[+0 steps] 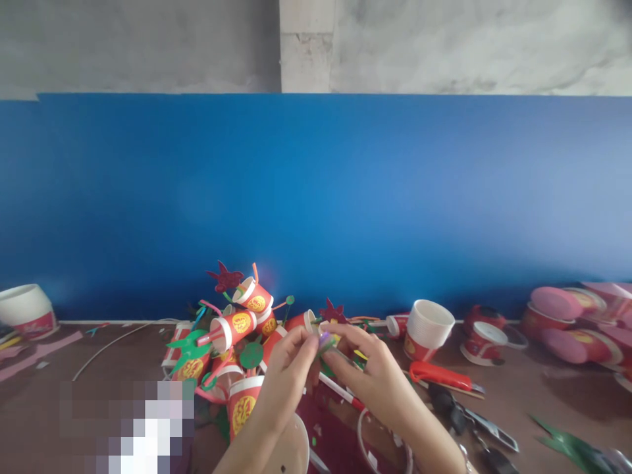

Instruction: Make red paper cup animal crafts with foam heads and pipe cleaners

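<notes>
My left hand [295, 359] and my right hand [370, 362] meet in front of me over the table. Their fingertips pinch a small purple-and-green piece [324, 340], mostly covered by the fingers, so its kind is unclear. Just left of my left hand is a pile of red-and-white paper cups [241, 322] with bent straws, green cut-outs and a dark red star shape [224, 277]. Another dark red cut-out [332, 311] stands behind my fingers. Below my left wrist lies a round pale lid or dish [291, 444], partly hidden by the forearm.
A stack of paper cups [428, 326] stands right of my hands, with a red box cutter [441, 376] before it. Keys [447, 405] and green-handled scissors [567, 441] lie nearer. Pink-capped cups [563, 329] are far right. A blue panel [316, 197] closes off the back.
</notes>
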`<control>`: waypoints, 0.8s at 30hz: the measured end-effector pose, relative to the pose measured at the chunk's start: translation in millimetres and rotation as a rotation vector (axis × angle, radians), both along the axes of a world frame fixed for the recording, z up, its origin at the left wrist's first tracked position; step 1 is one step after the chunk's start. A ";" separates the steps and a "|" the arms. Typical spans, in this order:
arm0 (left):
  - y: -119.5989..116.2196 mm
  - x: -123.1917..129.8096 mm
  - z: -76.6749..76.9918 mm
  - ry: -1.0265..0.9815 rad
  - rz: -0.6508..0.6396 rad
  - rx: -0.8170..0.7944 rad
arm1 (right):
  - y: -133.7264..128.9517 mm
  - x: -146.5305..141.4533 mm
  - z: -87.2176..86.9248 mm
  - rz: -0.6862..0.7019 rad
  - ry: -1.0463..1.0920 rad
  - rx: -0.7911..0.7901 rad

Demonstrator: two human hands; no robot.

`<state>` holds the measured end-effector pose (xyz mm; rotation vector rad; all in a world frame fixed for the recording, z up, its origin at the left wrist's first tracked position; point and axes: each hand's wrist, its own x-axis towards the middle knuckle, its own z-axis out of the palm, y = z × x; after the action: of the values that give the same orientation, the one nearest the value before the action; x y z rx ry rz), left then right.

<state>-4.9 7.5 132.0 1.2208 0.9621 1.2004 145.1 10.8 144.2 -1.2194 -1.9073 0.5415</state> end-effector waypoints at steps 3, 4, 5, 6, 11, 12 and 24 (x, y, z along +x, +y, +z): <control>0.3 -0.9 0.3 0.019 -0.004 0.005 | -2.0 1.1 1.0 -0.018 -0.033 0.166; 0.0 -0.9 1.1 0.041 -0.004 0.022 | -2.8 1.2 1.6 0.000 -0.034 0.225; -0.7 -1.1 2.2 0.073 -0.007 0.044 | -3.5 1.2 2.4 0.030 -0.036 0.272; -1.5 -1.5 3.5 0.113 -0.013 0.072 | -3.9 1.2 3.3 0.063 -0.042 0.301; -6.9 -8.1 10.2 0.302 -0.056 0.169 | -2.3 4.1 8.6 0.155 -0.088 0.263; -7.9 -9.8 11.2 0.338 -0.064 0.182 | -1.7 5.3 9.4 0.153 -0.093 0.231; -10.0 -19.4 18.0 0.509 -0.064 0.222 | 7.6 13.1 5.2 0.016 0.042 -0.007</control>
<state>-24.3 -2.5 150.1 1.7738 1.1665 0.9805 158.3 18.4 149.4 -1.1894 -1.8832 0.5780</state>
